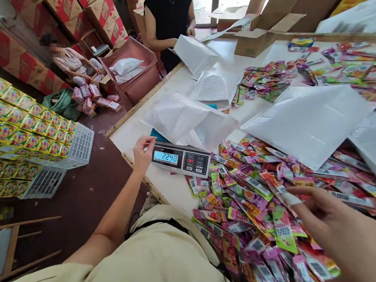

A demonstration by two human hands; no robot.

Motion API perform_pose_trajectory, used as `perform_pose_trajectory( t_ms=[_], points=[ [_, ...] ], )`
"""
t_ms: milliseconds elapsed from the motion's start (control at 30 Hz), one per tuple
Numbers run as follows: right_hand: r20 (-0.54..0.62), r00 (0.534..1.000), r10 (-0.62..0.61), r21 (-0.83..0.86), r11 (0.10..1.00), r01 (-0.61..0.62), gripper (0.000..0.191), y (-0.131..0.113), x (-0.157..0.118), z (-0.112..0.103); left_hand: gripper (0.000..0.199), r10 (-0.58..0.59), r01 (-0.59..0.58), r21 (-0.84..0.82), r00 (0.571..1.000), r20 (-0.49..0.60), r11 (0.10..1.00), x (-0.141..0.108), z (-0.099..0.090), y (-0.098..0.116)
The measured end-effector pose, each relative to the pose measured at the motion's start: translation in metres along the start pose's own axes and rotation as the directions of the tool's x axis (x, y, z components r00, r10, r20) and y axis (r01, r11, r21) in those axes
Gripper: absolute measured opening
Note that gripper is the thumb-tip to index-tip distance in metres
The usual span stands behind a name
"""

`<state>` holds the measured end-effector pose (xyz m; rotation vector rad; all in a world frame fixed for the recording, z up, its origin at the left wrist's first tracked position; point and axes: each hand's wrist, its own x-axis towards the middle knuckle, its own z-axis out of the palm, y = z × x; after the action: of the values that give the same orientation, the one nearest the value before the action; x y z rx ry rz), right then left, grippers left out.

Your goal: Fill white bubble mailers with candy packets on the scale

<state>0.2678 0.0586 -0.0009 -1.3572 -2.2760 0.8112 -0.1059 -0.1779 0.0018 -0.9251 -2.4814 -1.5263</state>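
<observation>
The left hand (143,151) pinches the left end of a digital scale (181,159) whose display reads 2248; on its pan, just beyond the hand, sits a white plastic bag (186,121), its contents hidden by the film. The right hand (317,206), fingers stretched out loosely and a bandage on 1 fingertip, hovers open over a heap of colourful sachets (252,200), gripping nothing visible. Far left of the left hand, white crates (80,145) hold rows of yellow packs (16,124). Beyond the scale, another person's hands (184,36) hold a white bag (196,55). The right forearm is blurred and cut off.
</observation>
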Motion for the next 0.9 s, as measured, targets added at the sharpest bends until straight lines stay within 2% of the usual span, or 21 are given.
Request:
perform_pose_trajectory(
  t_ms=[100,267,400,500,600,667,800,900],
  points=[
    [0.135,0.989,-0.060,0.056,0.997,0.052,0.045,-0.027,0.007,0.013,0.020,0.008,-0.007,0.017,0.999,-0.033,1.000,0.002,-0.006,-0.001],
    [0.201,0.964,-0.176,0.162,0.976,0.144,0.033,-0.055,0.011,0.035,0.020,0.000,0.001,0.019,0.999,-0.047,1.000,0.003,-0.011,-0.007],
    [0.157,0.965,-0.209,0.276,0.948,0.160,0.025,-0.085,0.024,0.069,0.020,-0.014,0.014,-0.003,0.999,-0.052,1.000,0.003,-0.006,-0.008],
    [0.109,0.968,-0.227,0.333,0.926,0.180,0.026,-0.115,0.041,0.099,0.020,-0.020,0.019,-0.028,0.999,-0.050,0.999,0.003,-0.004,-0.007],
    [0.071,0.964,-0.255,0.309,0.925,0.221,0.030,-0.142,0.060,0.124,0.021,-0.038,0.036,-0.041,0.998,-0.045,0.999,0.003,-0.004,-0.009],
    [0.088,0.968,-0.235,0.248,0.946,0.207,0.035,-0.156,0.071,0.137,0.022,-0.047,0.045,-0.042,0.998,-0.047,0.998,0.003,-0.006,-0.012],
    [0.193,0.962,-0.192,0.164,0.973,0.161,0.028,-0.166,0.079,0.147,0.023,-0.056,0.055,-0.022,0.997,-0.055,0.998,0.002,-0.009,-0.016],
    [0.131,0.957,-0.257,0.228,0.948,0.224,0.019,-0.153,0.070,0.144,0.023,-0.062,0.061,-0.010,0.997,-0.051,0.998,0.003,-0.009,-0.018]
  ],
)
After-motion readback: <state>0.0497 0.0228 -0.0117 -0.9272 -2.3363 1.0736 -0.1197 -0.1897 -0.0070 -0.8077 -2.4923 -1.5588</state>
